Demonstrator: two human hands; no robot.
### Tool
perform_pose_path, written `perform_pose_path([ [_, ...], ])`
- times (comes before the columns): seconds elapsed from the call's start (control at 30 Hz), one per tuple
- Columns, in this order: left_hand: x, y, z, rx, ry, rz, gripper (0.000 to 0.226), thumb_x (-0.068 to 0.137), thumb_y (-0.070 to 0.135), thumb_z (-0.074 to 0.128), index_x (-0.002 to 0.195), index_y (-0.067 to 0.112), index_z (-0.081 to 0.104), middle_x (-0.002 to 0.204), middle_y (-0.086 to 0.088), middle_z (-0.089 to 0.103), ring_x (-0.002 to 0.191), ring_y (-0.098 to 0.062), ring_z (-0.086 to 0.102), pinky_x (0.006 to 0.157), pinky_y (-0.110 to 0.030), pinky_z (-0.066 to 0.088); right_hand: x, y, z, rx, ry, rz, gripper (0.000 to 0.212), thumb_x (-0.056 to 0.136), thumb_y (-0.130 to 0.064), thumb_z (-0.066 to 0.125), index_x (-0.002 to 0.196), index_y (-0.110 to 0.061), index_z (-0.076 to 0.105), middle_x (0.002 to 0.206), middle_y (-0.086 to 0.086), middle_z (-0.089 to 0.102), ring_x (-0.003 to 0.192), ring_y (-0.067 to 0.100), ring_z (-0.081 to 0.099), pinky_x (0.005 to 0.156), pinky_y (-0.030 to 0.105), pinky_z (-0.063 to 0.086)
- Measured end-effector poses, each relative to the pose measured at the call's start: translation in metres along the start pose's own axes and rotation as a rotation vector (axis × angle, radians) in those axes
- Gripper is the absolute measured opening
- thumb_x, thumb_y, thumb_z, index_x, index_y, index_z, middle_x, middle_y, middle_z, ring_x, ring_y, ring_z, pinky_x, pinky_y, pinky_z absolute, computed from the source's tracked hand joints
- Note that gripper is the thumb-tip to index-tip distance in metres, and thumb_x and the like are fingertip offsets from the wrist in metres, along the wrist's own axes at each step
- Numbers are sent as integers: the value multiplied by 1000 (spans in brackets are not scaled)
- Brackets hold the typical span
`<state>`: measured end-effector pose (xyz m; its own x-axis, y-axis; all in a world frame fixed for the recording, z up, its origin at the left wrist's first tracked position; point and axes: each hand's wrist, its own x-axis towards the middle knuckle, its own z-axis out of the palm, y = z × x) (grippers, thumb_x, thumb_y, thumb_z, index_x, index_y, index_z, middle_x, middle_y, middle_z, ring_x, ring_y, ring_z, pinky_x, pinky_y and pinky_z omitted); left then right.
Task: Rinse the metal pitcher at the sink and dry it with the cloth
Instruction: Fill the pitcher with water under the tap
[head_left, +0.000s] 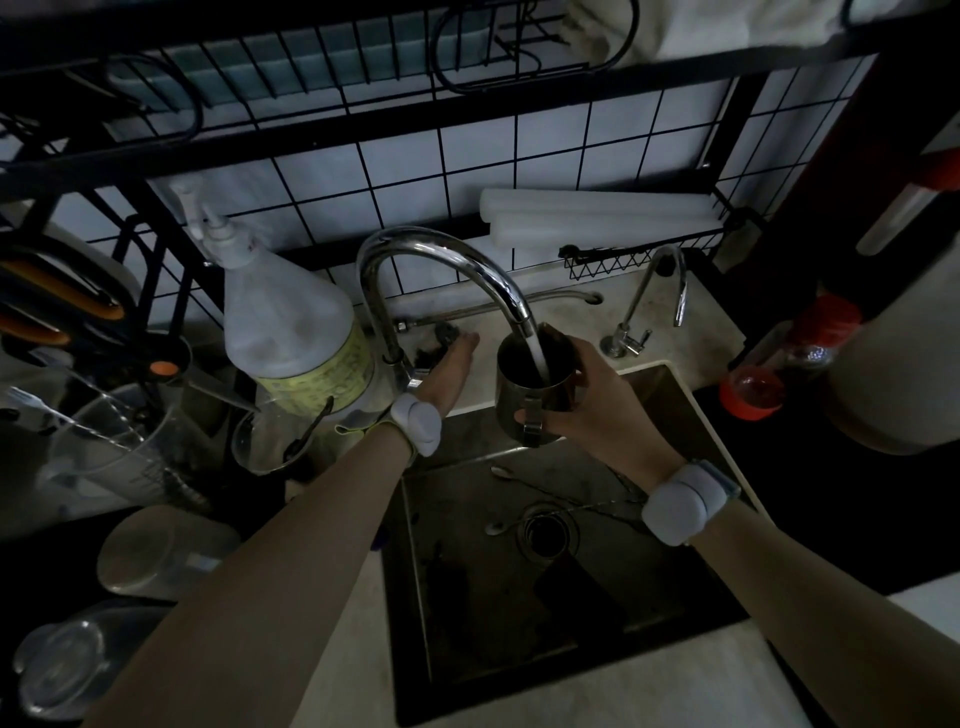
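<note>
Head view —
A: Metal pitcher (532, 387) held under the running tap (441, 265), above the far edge of the sink (691, 410). Right hand (597, 405) wraps its body, grip clenched round the wall beside the handle, thumb near the strap.
B: Left hand (452, 371)?
A: Flat and released, resting at the tap's base on the bench (519, 691), holding nothing.
B: Handling?
A: Judged stiff, thin steel; light empty, heavier as it fills. Wet metal will be slippery, so the handle is the safer hold. Rinse under way. No drying cloth identified; possibly the pale fabric far right, above the rack.
</note>
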<state>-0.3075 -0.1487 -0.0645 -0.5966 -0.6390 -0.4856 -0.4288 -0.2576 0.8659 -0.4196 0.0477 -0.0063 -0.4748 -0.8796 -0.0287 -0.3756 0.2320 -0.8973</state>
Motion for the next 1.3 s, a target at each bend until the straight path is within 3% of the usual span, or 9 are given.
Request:
perform_pose_path([
  [0.43,3,5,0,-150,57,-12,51,114,25,30,157,-1,29,165,-23,31,152,-39,31,124,-45,22,2,1,3,-2,19,-20,94,62,-44,89,143,-33,43,129,-16,64,120,8,61,102,33,53],
  [0.77,1,4,-3,-50,42,42,50,114,21,31,153,-11,32,160,-35,31,146,-48,33,110,-38,30,3,8,5,-2,-1,-13,95,64,-40,91,145,-33,42,127,-18,64,117,1,61,98,28,54],
  [0.83,-2,13,-1,-116,33,77,52,111,23,40,145,-17,39,147,-44,42,132,-58,44,105,-56,38,4,9,5,-6,-3,-10,94,64,-41,90,144,-34,42,124,-23,63,115,-6,59,93,20,51],
  [0.87,-2,16,-1,-148,56,99,51,105,30,49,134,-12,52,128,-37,61,113,-55,57,90,-61,47,4,9,5,-5,-5,-9,94,64,-41,91,144,-35,42,122,-26,62,114,-9,58,91,16,49],
  [0.93,-7,22,-5,-240,124,103,42,94,40,56,119,7,62,90,-7,69,83,-29,60,65,-39,41,5,10,6,3,-4,-6,94,64,-39,92,144,-35,42,121,-28,62,111,-16,57,88,10,46],
  [1.03,-7,22,-11,-376,99,11,61,102,57,44,145,13,50,131,3,57,127,-17,56,86,-26,44,6,11,6,4,8,-10,93,65,-38,92,144,-36,42,122,-28,61,109,-20,55,84,5,44],
  [1.17,-26,25,-13,-215,29,67,74,96,79,32,128,19,64,128,1,61,121,-16,58,95,-38,45,5,11,8,-4,12,-17,92,67,-36,92,144,-32,42,125,-23,61,111,-9,56,88,10,44],
  [1.23,-45,24,-6,-179,20,142,85,94,82,29,156,24,42,161,-4,42,146,-22,43,123,-50,29,4,12,11,-9,13,-14,93,64,-41,91,143,-34,41,118,-30,59,107,-16,53,86,8,42],
  [1.3,-67,21,0,-164,-12,246,88,90,86,30,160,33,34,169,-2,28,153,-21,30,127,-49,15,1,13,15,-3,16,-4,95,59,-51,87,141,-38,40,113,-34,57,102,-23,53,83,4,39],
])
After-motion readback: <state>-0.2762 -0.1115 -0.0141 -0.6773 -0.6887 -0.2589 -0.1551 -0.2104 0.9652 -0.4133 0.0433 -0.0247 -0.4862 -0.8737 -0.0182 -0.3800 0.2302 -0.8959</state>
